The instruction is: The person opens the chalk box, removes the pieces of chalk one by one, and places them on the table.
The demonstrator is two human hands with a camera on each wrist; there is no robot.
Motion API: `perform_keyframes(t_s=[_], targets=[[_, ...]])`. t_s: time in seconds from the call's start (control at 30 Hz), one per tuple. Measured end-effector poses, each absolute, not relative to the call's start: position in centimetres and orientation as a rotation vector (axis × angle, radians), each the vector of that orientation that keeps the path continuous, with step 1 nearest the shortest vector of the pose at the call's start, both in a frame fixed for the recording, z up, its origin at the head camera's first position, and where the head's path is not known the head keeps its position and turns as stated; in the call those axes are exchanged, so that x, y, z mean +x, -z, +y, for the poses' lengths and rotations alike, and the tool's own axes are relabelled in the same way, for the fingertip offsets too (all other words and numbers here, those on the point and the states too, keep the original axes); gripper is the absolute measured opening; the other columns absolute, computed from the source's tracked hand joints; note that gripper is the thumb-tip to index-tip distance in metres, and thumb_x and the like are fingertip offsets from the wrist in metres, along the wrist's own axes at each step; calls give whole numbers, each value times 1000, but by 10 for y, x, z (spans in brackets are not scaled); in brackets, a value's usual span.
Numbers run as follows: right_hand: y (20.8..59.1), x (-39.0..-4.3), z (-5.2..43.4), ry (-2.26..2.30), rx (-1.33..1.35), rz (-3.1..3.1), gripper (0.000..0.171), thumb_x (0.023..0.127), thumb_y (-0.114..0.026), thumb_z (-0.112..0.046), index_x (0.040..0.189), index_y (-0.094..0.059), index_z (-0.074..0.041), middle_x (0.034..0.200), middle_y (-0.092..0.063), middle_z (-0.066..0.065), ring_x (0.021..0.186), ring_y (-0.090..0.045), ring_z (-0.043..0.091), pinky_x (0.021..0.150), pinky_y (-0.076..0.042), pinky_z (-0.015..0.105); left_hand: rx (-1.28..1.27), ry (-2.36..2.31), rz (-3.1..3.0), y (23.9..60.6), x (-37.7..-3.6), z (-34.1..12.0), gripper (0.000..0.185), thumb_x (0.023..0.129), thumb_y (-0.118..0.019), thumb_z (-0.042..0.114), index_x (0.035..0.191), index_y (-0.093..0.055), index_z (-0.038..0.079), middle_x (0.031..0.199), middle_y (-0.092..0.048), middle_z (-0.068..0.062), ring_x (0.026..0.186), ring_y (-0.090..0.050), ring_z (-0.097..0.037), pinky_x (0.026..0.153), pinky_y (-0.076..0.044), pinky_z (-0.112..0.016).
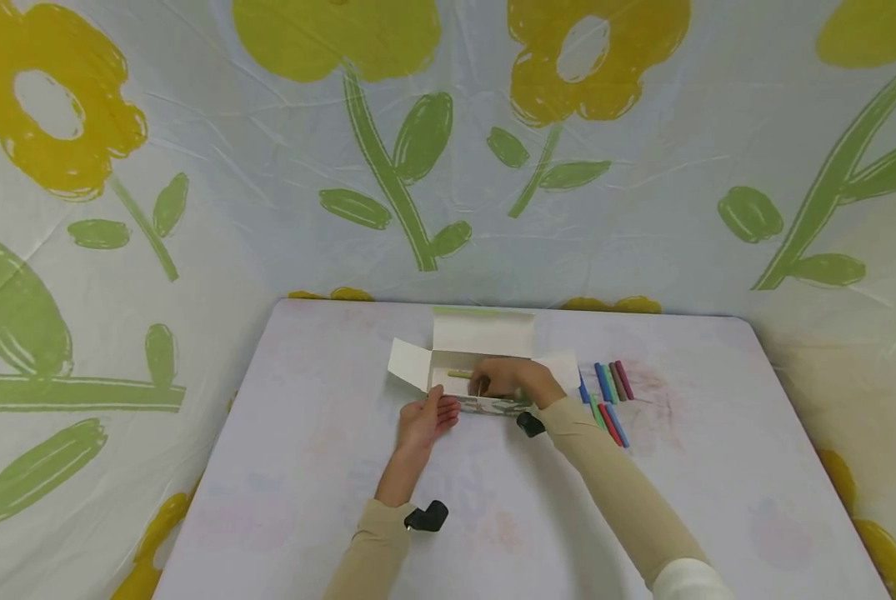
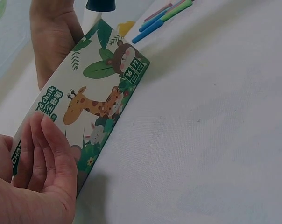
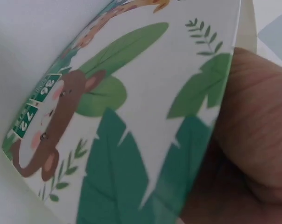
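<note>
An open white cardboard chalk box [image 1: 488,405] lies near the far middle of the table, its lid and end flaps spread. Giraffe and bear pictures cover its front wall [image 2: 92,100] in the left wrist view. My left hand [image 1: 422,421] grips that wall near the left end, thumb over the top edge and fingers flat along the outside. Inside the box, my right hand [image 1: 509,379] has its fingers curled, and a yellow chalk stick [image 1: 458,373] juts left from them. The front wall hides those fingertips in the right wrist view, leaving part of the hand [image 3: 260,130] visible.
Several coloured chalk sticks [image 1: 605,383] lie right of the box in two loose groups, including a red stick [image 1: 611,423]. The white tabletop [image 1: 327,467] has faint coloured smudges. A flower-printed curtain [image 1: 643,208] hangs behind and at both sides.
</note>
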State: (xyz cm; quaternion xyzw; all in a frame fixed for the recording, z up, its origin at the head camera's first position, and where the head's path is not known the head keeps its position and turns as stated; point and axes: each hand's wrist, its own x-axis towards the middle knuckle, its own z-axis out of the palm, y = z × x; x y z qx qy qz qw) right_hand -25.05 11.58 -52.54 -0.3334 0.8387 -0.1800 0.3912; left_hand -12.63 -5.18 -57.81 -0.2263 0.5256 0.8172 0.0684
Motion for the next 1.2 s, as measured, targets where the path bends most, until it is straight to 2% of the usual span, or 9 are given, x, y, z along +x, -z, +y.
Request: perform_keyframes(t_s=[0.13,0.33,0.47,0.63,0.77,1.07,1.2], targets=[[522,-248,118,447,-837,2112,25,94,-65,4,115,-75,-4,105,-73,2,95,-63,12,90,-54,29,-675,-2468,1581,579,-126,-51,40,105,-59,23,96,-71,-14,77,-73,-6,68,-69,-9,69,-60,-23],[519,-244,126,454,-842,2160,10,97,-69,-9,104,-76,-12,91,-67,-6,82,-56,8,80,-51,26,-695,-2479,1577,580,-126,-51,40,105,-58,22,98,-70,-15,77,-72,-7,67,-68,-9,68,-60,-23],[519,-243,130,538,-923,2186,13,99,-68,-8,109,-75,-7,99,-70,-2,89,-60,10,84,-54,30,-711,-2475,1567,581,-126,-51,37,105,-59,22,96,-71,-12,77,-72,-7,68,-69,-10,68,-60,-23],[521,-242,139,703,-1020,2271,19,100,-68,-11,117,-73,-2,109,-71,7,99,-65,18,89,-56,36,-704,-2460,1547,582,-125,-52,37,105,-59,23,98,-71,-11,79,-73,-7,70,-69,-10,70,-60,-23],[522,-237,146,862,-1062,2312,21,100,-67,-8,119,-72,0,109,-73,9,100,-68,23,88,-58,39,-691,-2454,1547,581,-125,-53,39,105,-60,24,103,-70,-14,80,-73,-7,71,-68,-9,70,-60,-23],[515,-229,173,1131,-1003,2370,25,100,-69,-10,122,-72,1,110,-73,9,100,-69,23,90,-58,41,-691,-2448,1544,582,-127,-54,40,104,-61,26,101,-71,-12,80,-73,-6,70,-68,-9,70,-60,-24],[511,-229,188,1243,-952,2353,24,100,-68,-10,122,-71,2,109,-72,11,99,-68,24,90,-58,35,-669,-2450,1545,580,-126,-55,41,105,-60,26,104,-69,-14,81,-73,-6,70,-67,-9,71,-60,-24]])
